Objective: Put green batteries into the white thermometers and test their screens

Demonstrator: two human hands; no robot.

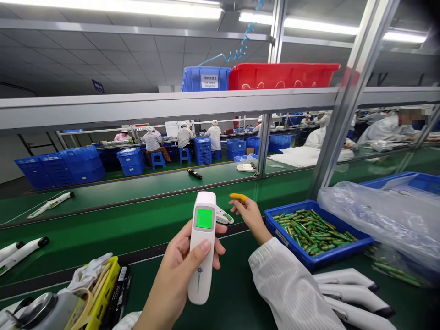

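My left hand [178, 263] is wrapped round a white infrared thermometer [201, 275], held upright with its lit green screen towards me and my thumb on its front. Another white device [224, 216], with green showing inside it, lies behind it on the belt, partly hidden. Close to that device, my right hand [252, 217] reaches forward with fingers apart and nothing seen in them. A yellow cover sits on one of its fingertips. Beside my right forearm stands a blue tray [319, 261] holding many green batteries [312, 229].
Several white thermometer bodies [354, 293] lie at the lower right, near a clear plastic bag [371, 215]. A yellow tray [106, 284] and a metal-capped bottle [44, 307] are at lower left. Metal posts rise beyond the green belt [137, 206]. Co-workers sit farther back.
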